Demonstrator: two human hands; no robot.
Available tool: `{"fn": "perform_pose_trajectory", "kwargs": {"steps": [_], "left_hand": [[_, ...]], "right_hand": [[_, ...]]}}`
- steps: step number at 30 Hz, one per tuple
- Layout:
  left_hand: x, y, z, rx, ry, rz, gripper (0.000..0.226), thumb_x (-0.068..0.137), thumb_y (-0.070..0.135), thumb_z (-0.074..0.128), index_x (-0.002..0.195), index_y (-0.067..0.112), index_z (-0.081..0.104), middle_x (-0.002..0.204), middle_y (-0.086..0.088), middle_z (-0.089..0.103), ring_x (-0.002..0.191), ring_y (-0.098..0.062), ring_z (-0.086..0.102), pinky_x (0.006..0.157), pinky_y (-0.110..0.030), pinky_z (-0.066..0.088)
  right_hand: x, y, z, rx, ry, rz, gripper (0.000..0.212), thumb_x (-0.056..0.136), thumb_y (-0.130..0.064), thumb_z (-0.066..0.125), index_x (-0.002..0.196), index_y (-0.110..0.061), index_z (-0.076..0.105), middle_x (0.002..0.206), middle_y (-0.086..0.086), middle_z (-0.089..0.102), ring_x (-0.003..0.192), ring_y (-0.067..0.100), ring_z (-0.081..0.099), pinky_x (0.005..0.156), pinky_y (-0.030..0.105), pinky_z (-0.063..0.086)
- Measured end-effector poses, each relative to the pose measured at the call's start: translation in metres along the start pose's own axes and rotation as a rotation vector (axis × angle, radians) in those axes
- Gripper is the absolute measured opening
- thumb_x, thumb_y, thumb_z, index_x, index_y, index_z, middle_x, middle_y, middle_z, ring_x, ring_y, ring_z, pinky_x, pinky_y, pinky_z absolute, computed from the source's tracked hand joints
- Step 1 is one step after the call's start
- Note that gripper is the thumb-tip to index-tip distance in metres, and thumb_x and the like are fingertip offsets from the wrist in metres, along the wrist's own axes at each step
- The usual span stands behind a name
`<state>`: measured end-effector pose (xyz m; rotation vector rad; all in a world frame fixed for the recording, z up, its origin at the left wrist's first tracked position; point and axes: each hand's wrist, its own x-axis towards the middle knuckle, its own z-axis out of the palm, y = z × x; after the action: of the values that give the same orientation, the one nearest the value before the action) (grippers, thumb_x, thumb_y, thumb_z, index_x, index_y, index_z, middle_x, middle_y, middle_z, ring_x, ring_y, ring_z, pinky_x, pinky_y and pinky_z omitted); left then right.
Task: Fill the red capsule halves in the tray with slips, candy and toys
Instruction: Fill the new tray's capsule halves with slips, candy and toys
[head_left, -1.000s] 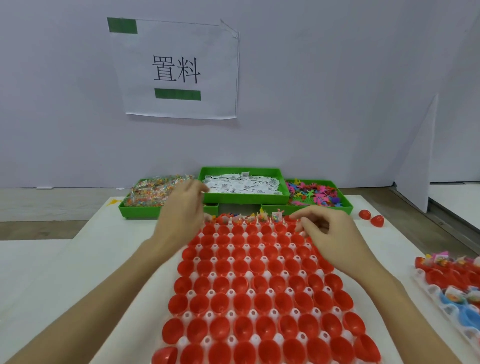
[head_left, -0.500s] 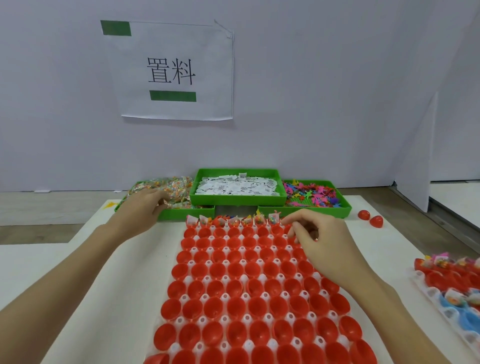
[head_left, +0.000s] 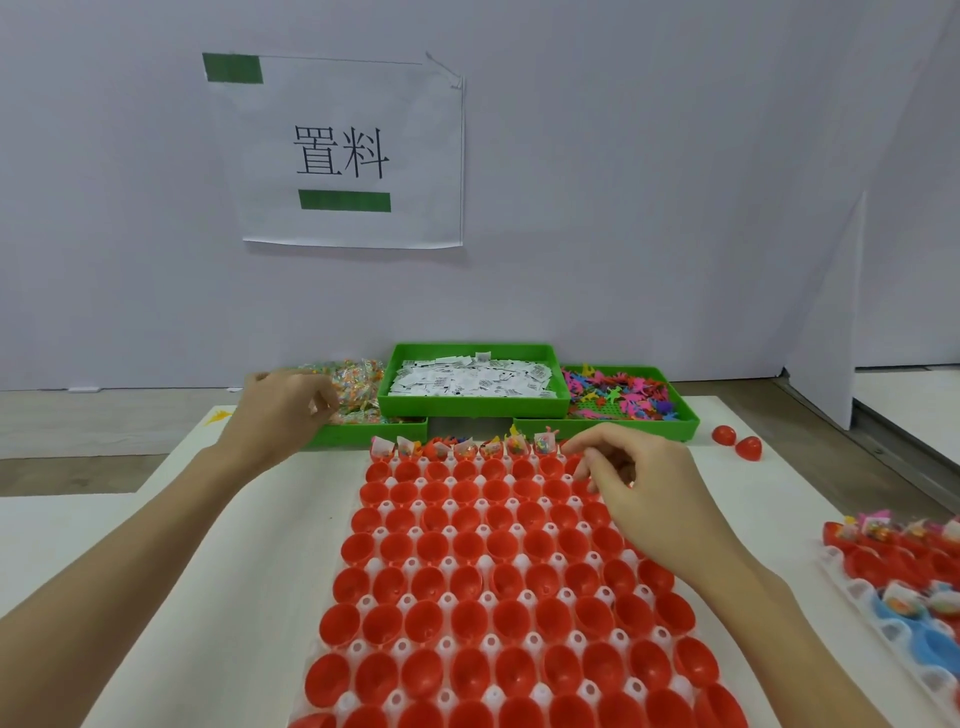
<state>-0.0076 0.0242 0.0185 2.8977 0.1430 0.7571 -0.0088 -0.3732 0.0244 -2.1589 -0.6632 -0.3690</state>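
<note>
My left hand (head_left: 283, 410) reaches the green bin of wrapped candy (head_left: 358, 395), fingers curled at the heap; whether they pinch a piece I cannot tell. My right hand (head_left: 641, 493) hovers over the white tray of red plastic capsule halves (head_left: 498, 587), fingertips (head_left: 584, 467) bunched downward at the far row (the only filled one), presumably seating an item. Slips bin (head_left: 472, 379) and toy bin (head_left: 618, 397) lie just beyond my fingertips, for short reaches.

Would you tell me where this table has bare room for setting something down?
Bare white tabletop lies left of the red capsule tray, and between it and the second tray at right. It is crowded along the green bins.
</note>
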Motion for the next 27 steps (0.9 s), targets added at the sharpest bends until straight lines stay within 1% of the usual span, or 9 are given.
{"fn": "perform_pose_trajectory", "kwargs": {"steps": [3,6,8,10,13,17,20,23,27], "left_hand": [[-0.005,0.008,-0.006,-0.047,0.161,-0.003,0.007,0.089,0.002,0.075,0.091,0.008,0.076,0.09,-0.01,0.076,0.089,-0.036,0.068,0.079,-0.042,0.045],[-0.017,0.031,-0.014,-0.36,0.302,-0.137,0.007,0.093,0.003,0.071,0.097,0.007,0.068,0.09,-0.005,0.074,0.079,-0.023,0.071,0.07,-0.026,0.052],[-0.032,0.051,-0.018,-0.604,0.328,-0.24,0.009,0.096,0.008,0.069,0.102,0.012,0.064,0.093,0.0,0.072,0.075,-0.017,0.071,0.065,-0.017,0.053],[-0.055,0.07,-0.02,-0.819,0.272,-0.317,0.012,0.097,0.01,0.068,0.106,0.017,0.064,0.093,-0.001,0.071,0.073,-0.019,0.072,0.062,-0.014,0.053],[-0.092,0.092,-0.027,-1.027,0.168,-0.345,0.013,0.092,0.015,0.075,0.102,0.024,0.075,0.087,0.002,0.073,0.067,-0.013,0.071,0.062,-0.01,0.051],[-0.116,0.106,-0.035,-1.191,0.051,-0.354,0.021,0.084,0.013,0.081,0.103,0.022,0.08,0.093,-0.002,0.08,0.082,-0.018,0.077,0.075,-0.018,0.059],[-0.119,0.107,-0.037,-1.265,0.002,-0.378,0.018,0.081,0.007,0.082,0.097,0.015,0.08,0.095,-0.006,0.081,0.087,-0.024,0.078,0.077,-0.021,0.06],[-0.12,0.107,-0.038,-1.283,-0.033,-0.393,0.012,0.082,0.007,0.082,0.089,0.016,0.08,0.097,-0.006,0.08,0.084,-0.025,0.079,0.075,-0.018,0.058],[-0.123,0.106,-0.035,-1.29,-0.035,-0.43,0.01,0.086,0.007,0.08,0.093,0.009,0.074,0.098,-0.006,0.077,0.084,-0.027,0.079,0.073,-0.017,0.058]], "right_hand": [[0.0,0.0,0.0,0.003,-0.005,0.001,0.027,0.098,-0.007,0.06,0.096,-0.03,0.074,0.073,-0.015,0.07,0.077,0.003,0.066,0.067,0.009,0.046],[0.0,0.001,-0.001,0.002,-0.004,0.0,0.028,0.098,-0.007,0.06,0.095,-0.031,0.074,0.074,-0.018,0.069,0.077,0.003,0.067,0.068,0.01,0.048],[0.001,0.002,-0.002,0.006,0.007,-0.003,0.029,0.098,-0.007,0.06,0.094,-0.033,0.073,0.078,-0.02,0.07,0.077,0.003,0.067,0.069,0.011,0.05],[0.001,0.002,-0.004,0.008,0.017,-0.003,0.031,0.098,-0.007,0.06,0.093,-0.035,0.073,0.078,-0.021,0.07,0.076,0.002,0.067,0.069,0.011,0.05],[0.001,0.003,-0.004,0.01,0.017,0.005,0.033,0.098,-0.007,0.06,0.092,-0.037,0.072,0.078,-0.021,0.07,0.077,0.001,0.067,0.069,0.01,0.05],[0.002,0.003,0.003,0.019,0.028,0.038,0.029,0.099,-0.007,0.059,0.098,-0.032,0.073,0.079,-0.017,0.071,0.082,-0.001,0.067,0.073,0.009,0.05],[0.011,0.0,0.012,-0.076,-0.045,0.023,0.028,0.1,-0.007,0.057,0.111,-0.027,0.073,0.101,-0.02,0.068,0.096,-0.008,0.061,0.082,0.005,0.048],[0.033,-0.003,0.022,-0.192,-0.129,-0.025,0.03,0.102,-0.006,0.052,0.121,-0.021,0.071,0.117,-0.01,0.068,0.106,-0.002,0.061,0.097,0.014,0.047],[0.083,-0.004,0.038,-0.284,-0.141,-0.031,0.033,0.103,0.001,0.048,0.127,-0.01,0.069,0.129,0.006,0.068,0.117,0.019,0.063,0.106,0.029,0.048]]}}
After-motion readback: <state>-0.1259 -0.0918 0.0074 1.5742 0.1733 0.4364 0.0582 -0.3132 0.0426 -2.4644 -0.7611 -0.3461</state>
